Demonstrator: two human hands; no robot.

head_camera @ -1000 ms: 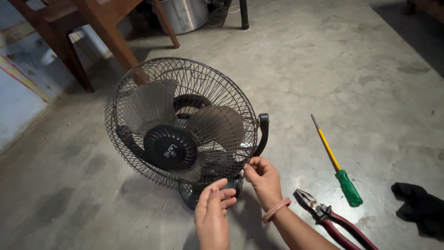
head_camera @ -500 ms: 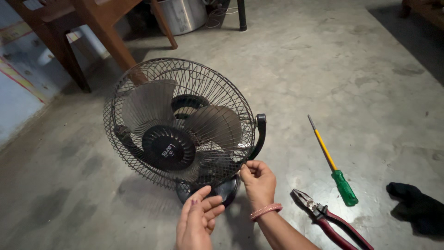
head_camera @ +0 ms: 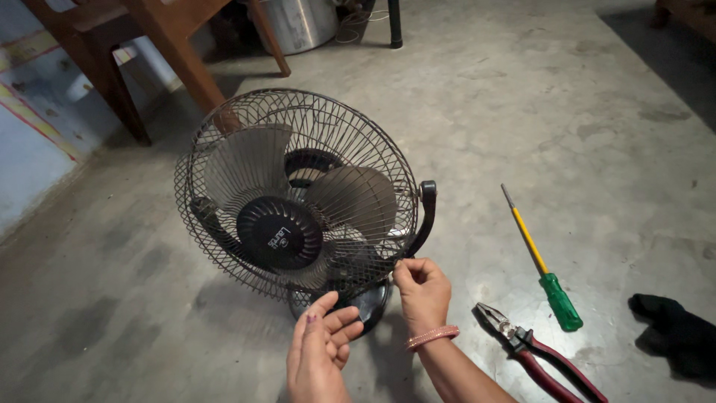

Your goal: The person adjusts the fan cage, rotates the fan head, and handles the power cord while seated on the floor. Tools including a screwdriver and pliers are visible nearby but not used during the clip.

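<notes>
Presently right hand (head_camera: 422,291) pinches lower-right rim of fan guard (head_camera: 298,190), fan directly ahead; left hand (head_camera: 319,351) spread loose, empty, just below base (head_camera: 358,306). Screwdriver (head_camera: 538,261), pliers (head_camera: 533,351) lie right.

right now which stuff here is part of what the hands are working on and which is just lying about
In hand:
- fan, wire guard pinched at its lower right edge by the right hand
- left hand, open, just below the fan's base

Lying about:
- screwdriver, on the floor
- pliers, beside it
- dark cloth, far right
- wooden furniture legs
- metal pot
</notes>
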